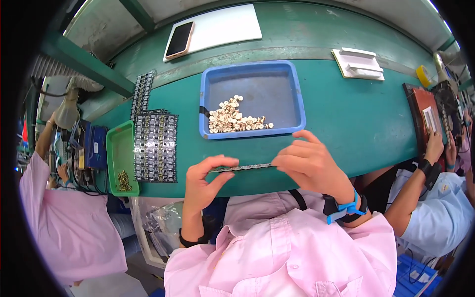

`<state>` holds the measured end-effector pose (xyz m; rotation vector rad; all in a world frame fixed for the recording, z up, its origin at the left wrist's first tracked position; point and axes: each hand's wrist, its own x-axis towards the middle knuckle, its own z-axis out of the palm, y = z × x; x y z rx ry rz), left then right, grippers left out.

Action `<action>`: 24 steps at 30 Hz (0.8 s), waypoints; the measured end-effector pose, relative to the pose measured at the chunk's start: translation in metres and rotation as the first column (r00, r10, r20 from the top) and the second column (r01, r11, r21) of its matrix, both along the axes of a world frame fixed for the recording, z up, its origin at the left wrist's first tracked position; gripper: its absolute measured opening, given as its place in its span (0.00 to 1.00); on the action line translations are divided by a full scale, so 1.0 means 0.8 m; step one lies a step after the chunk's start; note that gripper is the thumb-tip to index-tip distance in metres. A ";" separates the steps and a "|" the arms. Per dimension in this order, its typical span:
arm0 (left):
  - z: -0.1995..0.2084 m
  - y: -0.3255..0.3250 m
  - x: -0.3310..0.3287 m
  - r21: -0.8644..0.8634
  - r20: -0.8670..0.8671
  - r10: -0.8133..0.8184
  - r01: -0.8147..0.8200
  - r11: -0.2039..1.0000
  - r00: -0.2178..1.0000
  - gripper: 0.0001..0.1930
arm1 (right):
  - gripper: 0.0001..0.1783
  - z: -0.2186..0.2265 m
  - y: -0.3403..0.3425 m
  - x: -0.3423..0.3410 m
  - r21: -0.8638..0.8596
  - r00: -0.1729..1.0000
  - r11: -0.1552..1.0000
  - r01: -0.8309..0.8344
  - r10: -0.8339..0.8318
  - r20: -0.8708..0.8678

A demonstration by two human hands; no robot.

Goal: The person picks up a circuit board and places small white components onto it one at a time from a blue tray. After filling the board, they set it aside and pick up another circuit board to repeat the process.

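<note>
Between my hands, just above the near edge of the green table, a thin circuit board strip is held nearly edge-on. My left hand pinches its left end between thumb and fingers. At its right end, my right hand closes its fingers on the board, the index finger raised. Beyond the hands stands a blue tray with a heap of small round white parts with metal pins in its left half. To my left lie several rows of circuit board strips, with another strip panel above them.
A green bin with small brass-coloured pins stands at the left. At the back lie a phone and a white sheet. A white holder and yellow tape are at the right. Co-workers sit on both sides.
</note>
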<state>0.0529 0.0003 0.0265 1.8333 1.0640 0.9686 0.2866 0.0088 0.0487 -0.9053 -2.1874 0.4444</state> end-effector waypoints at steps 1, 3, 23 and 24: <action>-0.008 -0.002 -0.007 -0.084 0.062 0.019 -0.013 0.996 0.998 0.14 | 0.06 -0.002 0.004 -0.007 -0.061 0.998 0.998 -0.025 0.022 -0.053; -0.019 -0.004 -0.023 -0.259 0.179 0.073 -0.025 0.966 0.981 0.12 | 0.05 -0.008 0.014 -0.021 -0.181 0.986 0.980 -0.083 0.054 -0.160; -0.055 -0.009 -0.038 -0.019 0.333 0.031 -0.026 0.999 0.942 0.08 | 0.09 -0.044 0.083 -0.036 -0.109 0.870 0.944 0.312 -0.237 0.432; -0.054 -0.008 -0.036 -0.012 0.335 0.019 -0.016 1.000 0.942 0.08 | 0.09 -0.046 0.089 -0.039 -0.098 0.872 0.952 0.292 -0.223 0.435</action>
